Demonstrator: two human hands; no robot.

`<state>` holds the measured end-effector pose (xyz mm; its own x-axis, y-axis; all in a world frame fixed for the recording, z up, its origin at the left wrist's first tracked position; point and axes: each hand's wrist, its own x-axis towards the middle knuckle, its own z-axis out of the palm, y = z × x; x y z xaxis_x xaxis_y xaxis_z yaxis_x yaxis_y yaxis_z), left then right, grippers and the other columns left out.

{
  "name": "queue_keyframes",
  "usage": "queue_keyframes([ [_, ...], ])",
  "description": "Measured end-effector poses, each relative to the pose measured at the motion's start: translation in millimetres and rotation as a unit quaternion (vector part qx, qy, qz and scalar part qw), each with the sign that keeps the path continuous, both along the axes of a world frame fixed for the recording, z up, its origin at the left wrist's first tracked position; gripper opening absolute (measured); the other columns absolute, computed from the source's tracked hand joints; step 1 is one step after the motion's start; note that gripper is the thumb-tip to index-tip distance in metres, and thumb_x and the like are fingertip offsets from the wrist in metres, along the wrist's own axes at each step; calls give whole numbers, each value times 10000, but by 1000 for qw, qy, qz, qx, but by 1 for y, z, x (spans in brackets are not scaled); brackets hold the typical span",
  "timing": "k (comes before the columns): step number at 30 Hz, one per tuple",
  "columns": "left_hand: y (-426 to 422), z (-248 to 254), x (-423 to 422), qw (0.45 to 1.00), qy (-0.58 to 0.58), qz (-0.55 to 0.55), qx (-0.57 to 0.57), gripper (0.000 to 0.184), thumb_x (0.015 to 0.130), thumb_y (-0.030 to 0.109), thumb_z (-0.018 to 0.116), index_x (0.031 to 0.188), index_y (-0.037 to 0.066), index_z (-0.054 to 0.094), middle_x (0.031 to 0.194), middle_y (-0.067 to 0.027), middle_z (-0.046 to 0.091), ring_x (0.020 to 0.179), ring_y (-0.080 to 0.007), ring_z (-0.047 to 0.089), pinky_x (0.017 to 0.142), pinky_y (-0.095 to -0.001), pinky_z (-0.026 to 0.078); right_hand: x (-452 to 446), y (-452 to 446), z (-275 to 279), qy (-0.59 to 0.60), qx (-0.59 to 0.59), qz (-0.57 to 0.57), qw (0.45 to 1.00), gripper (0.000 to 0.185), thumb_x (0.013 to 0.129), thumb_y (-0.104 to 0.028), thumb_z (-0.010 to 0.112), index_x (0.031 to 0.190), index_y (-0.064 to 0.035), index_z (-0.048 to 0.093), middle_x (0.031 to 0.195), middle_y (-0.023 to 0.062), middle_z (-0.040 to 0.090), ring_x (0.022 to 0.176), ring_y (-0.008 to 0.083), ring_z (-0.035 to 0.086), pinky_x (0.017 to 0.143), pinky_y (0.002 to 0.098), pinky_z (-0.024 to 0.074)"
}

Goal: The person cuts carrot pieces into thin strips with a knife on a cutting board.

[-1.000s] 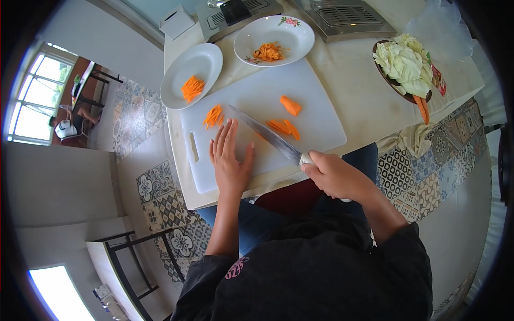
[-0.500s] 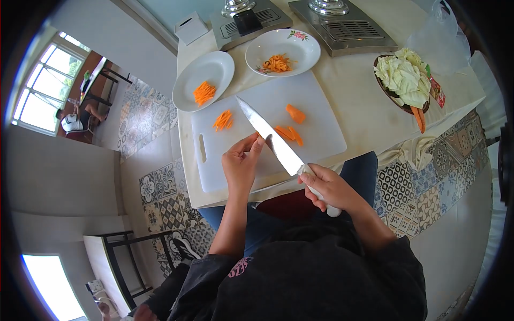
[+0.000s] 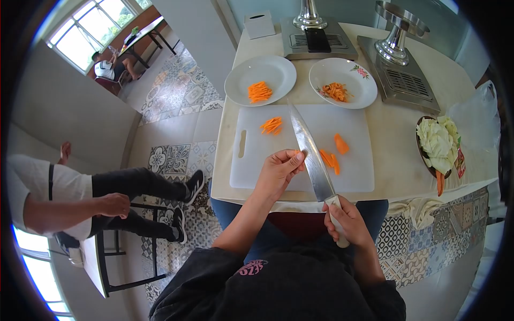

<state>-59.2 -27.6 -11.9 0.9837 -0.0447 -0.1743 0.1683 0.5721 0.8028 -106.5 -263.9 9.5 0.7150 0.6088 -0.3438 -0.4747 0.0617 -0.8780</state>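
Observation:
My right hand (image 3: 347, 220) is closed around the white handle of a large kitchen knife (image 3: 311, 155), its blade pointing away over the white cutting board (image 3: 251, 174). Fingertips of my left hand (image 3: 281, 170) are pinched together beside the blade, with a bit of orange carrot showing between them, mostly hidden. On the board lie a small pile of carrot strips (image 3: 272, 125), a carrot chunk (image 3: 341, 143) and several carrot slices (image 3: 330, 161) right of the blade. Behind the board, one white plate (image 3: 284, 72) holds carrot sticks (image 3: 260, 92); a flowered plate (image 3: 333, 69) holds carrot shreds (image 3: 336, 92).
At the right sits a bowl of cabbage (image 3: 438, 144) with carrots (image 3: 440, 183), near a plastic bag (image 3: 476, 115). Metal stands (image 3: 399, 75) and a phone (image 3: 317, 40) are at the back. A seated person (image 3: 59, 200) is at my left, another (image 3: 107, 68) by the window.
The view has turned left and tilted, so the table sits further right and the seated person at the left shows more. Both hands keep their grips, the left still beside the blade.

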Motion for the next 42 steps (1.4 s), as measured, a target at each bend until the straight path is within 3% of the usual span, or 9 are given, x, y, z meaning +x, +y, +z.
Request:
queue_keyframes([
  [5,0,6,0,977,-3,63,202,125,932,158,731,940,33,725,918,-18,700,874,-78,618,824,-236,488,-5,-11,-1,-26,-33,-60,997,258,1056,-277,480,1068,-24,533,664,20,517,474,69,470,448,223,401],
  [6,1,3,2,969,-58,78,225,157,922,163,750,955,9,743,856,-20,690,801,-47,570,709,-221,461,-6,-15,-1,-44,-58,-70,995,257,1055,-273,483,1060,-22,536,658,18,515,470,67,467,446,221,399],
  [12,10,23,1,908,-38,81,409,170,886,154,775,942,-7,766,799,-36,711,724,-67,578,634,-234,456,-13,-37,15,-100,-200,-116,968,223,1032,-215,528,926,-19,531,589,-1,500,443,59,462,414,234,380],
  [15,15,20,3,860,-85,114,490,158,865,181,788,923,35,774,823,-22,741,729,-75,605,642,-251,424,-17,-46,20,-116,-271,-106,950,233,1052,-251,487,1031,-24,537,607,3,489,429,55,424,412,223,358],
  [19,24,16,8,830,-106,166,521,137,838,178,798,891,55,772,790,-27,741,701,-96,641,641,-267,428,-20,-54,24,-137,-333,-138,923,232,1016,-229,551,905,-25,538,582,8,522,453,71,494,427,255,402],
  [22,34,14,14,799,-115,202,554,134,825,172,802,862,50,760,781,-36,742,705,-110,670,654,-271,439,-21,-63,17,-176,-364,-149,902,249,1002,-237,564,906,-9,531,581,76,539,461,156,532,468,318,421],
  [26,53,12,32,760,-121,193,609,168,805,155,806,864,14,737,775,-78,735,729,-160,696,706,-305,503,-22,-71,1,-206,-403,-144,880,282,988,-247,567,915,19,506,686,246,558,640,438,564,596,444,435],
  [29,60,15,49,716,-124,159,669,143,828,141,761,871,9,724,799,-114,726,758,-228,698,757,-358,541,-21,-77,-14,-268,-401,-139,865,214,1019,-223,551,907,-42,521,569,1,511,455,80,501,428,262,403],
  [42,65,10,67,562,-206,164,784,111,832,79,669,919,62,737,864,-76,697,885,-292,630,778,-413,513,-21,-77,-14,-268,-389,-140,870,220,1013,-215,565,905,-31,511,571,18,527,458,91,510,434,273,415],
])
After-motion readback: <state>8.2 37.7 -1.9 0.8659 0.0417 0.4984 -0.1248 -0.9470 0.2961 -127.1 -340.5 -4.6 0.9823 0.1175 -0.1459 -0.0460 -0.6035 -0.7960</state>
